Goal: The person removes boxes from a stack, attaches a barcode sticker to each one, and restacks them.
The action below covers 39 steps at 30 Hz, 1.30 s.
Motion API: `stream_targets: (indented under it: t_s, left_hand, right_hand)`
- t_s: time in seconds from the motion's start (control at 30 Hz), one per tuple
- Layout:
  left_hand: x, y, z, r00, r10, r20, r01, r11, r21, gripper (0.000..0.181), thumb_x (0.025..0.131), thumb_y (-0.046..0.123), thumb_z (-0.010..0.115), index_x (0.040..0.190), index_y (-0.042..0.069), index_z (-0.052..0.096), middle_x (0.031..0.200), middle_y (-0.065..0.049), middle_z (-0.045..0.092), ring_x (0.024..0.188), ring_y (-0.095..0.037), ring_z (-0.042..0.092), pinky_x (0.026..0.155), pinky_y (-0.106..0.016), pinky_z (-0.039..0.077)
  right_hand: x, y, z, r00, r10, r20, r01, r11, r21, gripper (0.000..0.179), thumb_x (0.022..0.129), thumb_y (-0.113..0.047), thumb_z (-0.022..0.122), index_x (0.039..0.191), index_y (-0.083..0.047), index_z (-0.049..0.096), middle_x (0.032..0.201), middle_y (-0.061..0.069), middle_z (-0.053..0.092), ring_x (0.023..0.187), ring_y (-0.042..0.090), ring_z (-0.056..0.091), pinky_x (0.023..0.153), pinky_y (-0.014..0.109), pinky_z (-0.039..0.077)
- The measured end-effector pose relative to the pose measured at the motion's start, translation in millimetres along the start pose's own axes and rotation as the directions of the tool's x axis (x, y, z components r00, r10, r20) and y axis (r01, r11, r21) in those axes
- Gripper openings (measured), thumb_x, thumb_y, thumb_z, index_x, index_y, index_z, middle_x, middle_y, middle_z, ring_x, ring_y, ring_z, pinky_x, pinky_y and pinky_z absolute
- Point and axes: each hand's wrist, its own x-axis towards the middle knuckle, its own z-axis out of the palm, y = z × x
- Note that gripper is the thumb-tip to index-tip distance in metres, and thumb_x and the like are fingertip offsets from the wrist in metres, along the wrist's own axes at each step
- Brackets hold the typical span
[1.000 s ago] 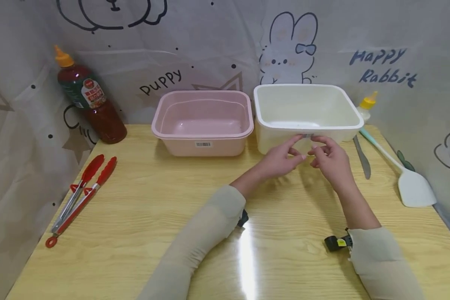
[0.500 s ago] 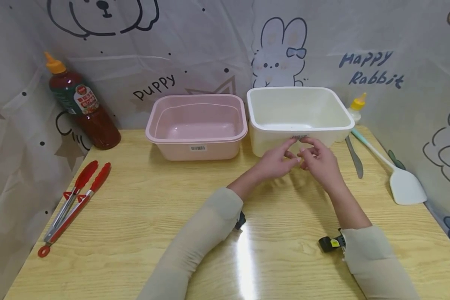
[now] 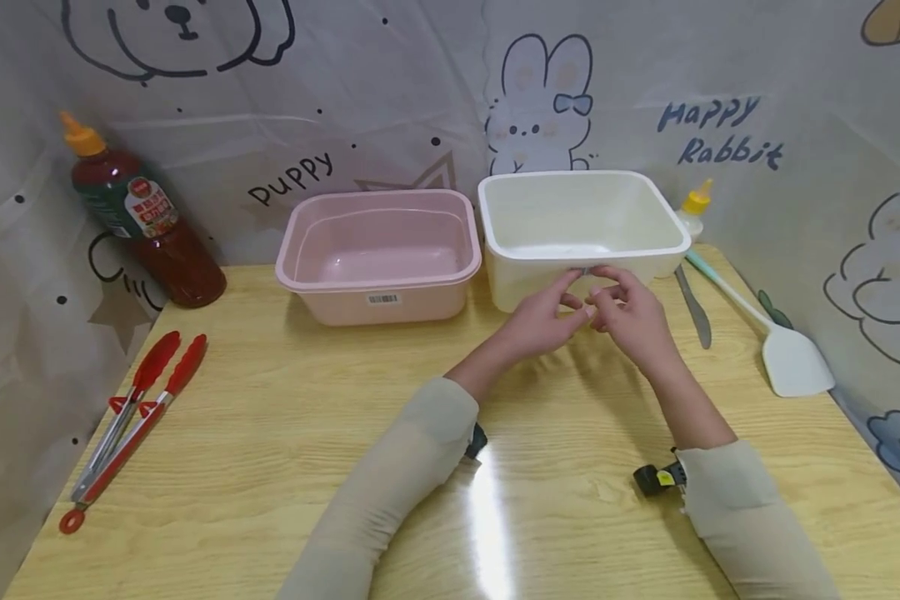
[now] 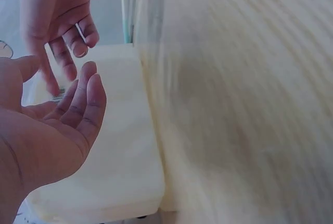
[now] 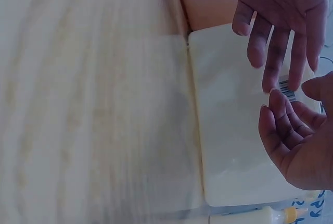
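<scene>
A white plastic bin (image 3: 513, 279) stands at the back, right of centre, with a barcode label on its front wall. My left hand (image 3: 540, 323) hovers before that wall, index fingertip right at the label. Facing it from the other side is my right hand (image 3: 633, 321), its thumb close to the left thumb. In the left wrist view, the fingers of my left hand (image 4: 57, 135) are loosely bent with nothing between them. The right wrist view shows my right hand (image 5: 304, 143) just as relaxed, the barcode label (image 5: 286, 89) behind the fingertips.
A pink bin (image 3: 420, 304) stands left of the white one. Red-handled tongs (image 3: 123, 429) lie at the left, before a sauce bottle (image 3: 150, 225). On the right are a white spatula (image 3: 795, 360), a knife (image 3: 693, 308) and a small yellow-capped bottle (image 3: 693, 215).
The head view has turned slightly, so the bins and utensils appear farther left in it. Both hands stay in front of the white bin's label, with little change in their fingers.
</scene>
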Motion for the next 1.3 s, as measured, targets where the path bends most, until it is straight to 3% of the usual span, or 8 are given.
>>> stream_targets:
  t_s: [0.1,0.23,0.5,0.73,0.87,0.97,1.13,1.3]
  left_hand:
    - [-0.6,2.7,-1.6,1.000,-0.011,-0.007,0.011,1.000,-0.001,0.065,0.103,0.038,0.057,0.160,0.033,0.028,0.137,-0.006,0.064,0.090,-0.018,0.071,0.069,-0.025,0.054]
    - [-0.1,0.7,-1.7,1.000,-0.016,-0.005,0.016,1.000,0.024,0.065,0.103,0.037,0.057,0.160,0.032,0.028,0.136,-0.007,0.065,0.086,-0.015,0.071,0.068,-0.024,0.054]
    - [2.1,1.8,-4.1,1.000,0.008,-0.019,-0.006,0.997,0.077,0.065,0.103,0.040,0.056,0.161,0.029,0.028,0.137,-0.006,0.064,0.098,-0.016,0.068,0.077,-0.026,0.054]
    - [2.1,1.8,-2.7,1.000,0.023,0.001,-0.023,0.993,0.116,0.065,0.104,0.037,0.054,0.162,0.024,0.027,0.137,-0.008,0.064,0.104,-0.016,0.067,0.078,-0.025,0.054]
    - [1.0,4.9,-4.1,0.998,0.053,-0.020,-0.050,0.990,0.128,0.064,0.103,0.038,0.054,0.161,0.026,0.028,0.137,-0.007,0.063,0.110,-0.017,0.066,0.083,-0.028,0.055]
    - [-2.1,5.2,-5.0,0.999,0.038,-0.019,-0.036,0.992,0.119,0.066,0.103,0.038,0.055,0.162,0.027,0.026,0.139,-0.008,0.063,0.113,-0.020,0.067,0.086,-0.030,0.056]
    - [-4.5,-0.4,-1.8,1.000,0.006,-0.010,-0.005,0.989,0.146,0.067,0.103,0.036,0.055,0.162,0.026,0.025,0.139,-0.009,0.063,0.107,-0.019,0.068,0.080,-0.028,0.055]
    - [-1.0,-1.6,1.9,0.999,0.042,-0.010,-0.040,0.987,0.156,0.068,0.102,0.033,0.053,0.162,0.028,0.023,0.139,-0.008,0.063,0.116,-0.018,0.065,0.079,-0.028,0.054]
  right_hand:
    - [-0.1,2,-1,1.000,0.003,-0.022,-0.003,1.000,-0.006,0.049,0.106,-0.038,0.049,0.149,-0.014,0.047,0.112,0.018,0.069,0.072,0.015,0.069,0.069,0.022,0.058]
    - [1.0,5,3,1.000,-0.014,0.011,0.014,1.000,-0.004,0.048,0.107,-0.033,0.049,0.150,-0.012,0.046,0.111,0.021,0.069,0.070,0.014,0.068,0.067,0.022,0.058]
    - [0.3,-2,5,1.000,0.004,-0.018,-0.003,1.000,0.024,0.046,0.106,-0.032,0.049,0.149,-0.015,0.046,0.101,0.007,0.066,0.072,0.016,0.069,0.069,0.024,0.058]
    - [1.7,0,12,0.999,-0.010,0.046,0.008,0.999,0.036,0.046,0.107,-0.025,0.048,0.150,-0.011,0.046,0.116,0.023,0.065,0.073,0.011,0.068,0.068,0.024,0.059]
    - [1.7,-4,12,1.000,-0.005,-0.004,0.005,0.999,0.040,0.043,0.107,-0.027,0.047,0.148,-0.015,0.048,0.117,0.020,0.065,0.072,0.008,0.067,0.069,0.024,0.059]
    - [1.1,-4,10,1.000,0.008,-0.030,-0.007,0.999,0.039,0.044,0.106,-0.028,0.049,0.148,-0.015,0.047,0.115,0.019,0.065,0.069,0.008,0.066,0.068,0.022,0.058]
    - [0.8,-3,12,1.000,0.022,0.005,-0.022,0.999,0.041,0.046,0.105,-0.025,0.051,0.148,-0.009,0.046,0.118,0.024,0.064,0.069,0.005,0.065,0.067,0.022,0.058]
    - [3.5,-6,14,1.000,0.009,-0.015,-0.009,1.000,0.020,0.046,0.105,-0.031,0.050,0.146,-0.011,0.048,0.123,0.023,0.064,0.073,0.004,0.067,0.069,0.025,0.059]
